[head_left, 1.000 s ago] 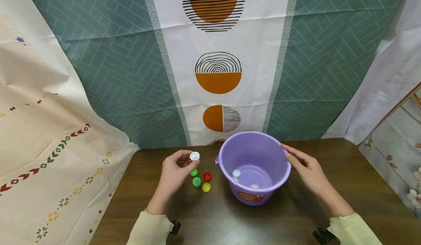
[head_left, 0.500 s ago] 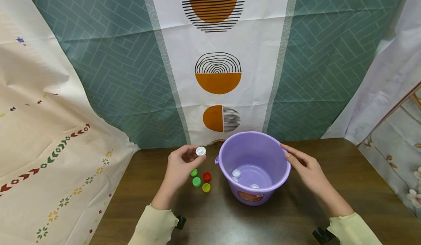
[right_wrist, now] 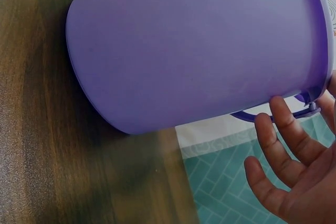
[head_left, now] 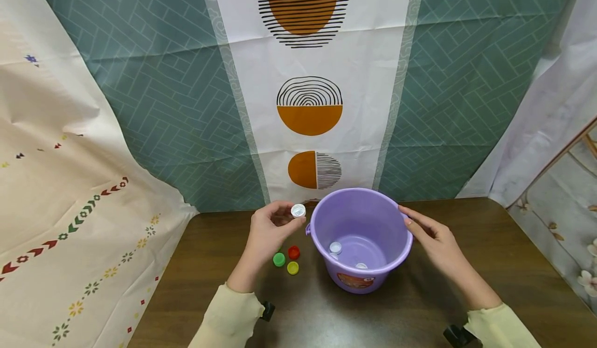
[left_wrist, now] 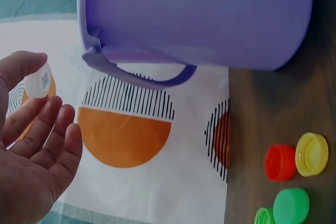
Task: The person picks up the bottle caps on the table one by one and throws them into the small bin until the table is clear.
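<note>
Between thumb and fingertips my left hand (head_left: 271, 228) pinches a white bottle cap (head_left: 298, 211), held in the air just left of the purple bucket (head_left: 356, 275). In the left wrist view the cap (left_wrist: 39, 81) sits between thumb and index finger, the other fingers loosely bent. My right hand (head_left: 434, 236) holds the bucket's right rim with thumb and index finger; the right wrist view shows its other fingers (right_wrist: 273, 145) near the outer wall. Inside the bucket lie several white caps, among them one at the left (head_left: 335, 247) and another near the front (head_left: 361, 265).
On the brown table (head_left: 326, 317), left of the bucket, lie a red cap (head_left: 294, 252), a yellow cap (head_left: 293, 268) and a green cap (head_left: 279, 259). Another green cap (left_wrist: 264, 216) is mostly hidden by my left hand in the head view. A patterned curtain (head_left: 310, 166) hangs behind.
My left hand has carried the white cap rightward and slightly up, closer to the bucket's left rim. My right hand and the bucket have stayed in place.
</note>
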A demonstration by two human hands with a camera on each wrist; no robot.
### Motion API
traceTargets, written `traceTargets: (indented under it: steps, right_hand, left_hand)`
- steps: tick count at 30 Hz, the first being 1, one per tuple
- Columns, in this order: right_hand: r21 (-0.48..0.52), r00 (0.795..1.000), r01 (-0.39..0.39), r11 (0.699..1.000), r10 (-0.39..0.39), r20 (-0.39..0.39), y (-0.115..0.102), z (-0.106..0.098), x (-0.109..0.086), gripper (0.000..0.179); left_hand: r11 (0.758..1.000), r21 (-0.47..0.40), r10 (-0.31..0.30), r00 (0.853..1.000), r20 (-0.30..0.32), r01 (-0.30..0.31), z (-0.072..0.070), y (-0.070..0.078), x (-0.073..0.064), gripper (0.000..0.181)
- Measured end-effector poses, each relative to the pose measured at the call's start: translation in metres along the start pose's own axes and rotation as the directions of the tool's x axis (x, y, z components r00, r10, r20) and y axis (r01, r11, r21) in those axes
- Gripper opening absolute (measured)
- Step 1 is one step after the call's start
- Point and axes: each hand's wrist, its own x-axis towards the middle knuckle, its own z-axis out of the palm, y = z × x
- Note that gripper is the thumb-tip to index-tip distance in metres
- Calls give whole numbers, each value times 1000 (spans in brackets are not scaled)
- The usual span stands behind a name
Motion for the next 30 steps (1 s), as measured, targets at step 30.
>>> traceTargets:
  steps: [30]
  right_hand:
    - [8, 1000, 7, 1000, -6, -6, 1, 3, -3, 39]
  left_hand:
    - [989, -32, 149, 985, 89, -147, 49, 32, 12, 26]
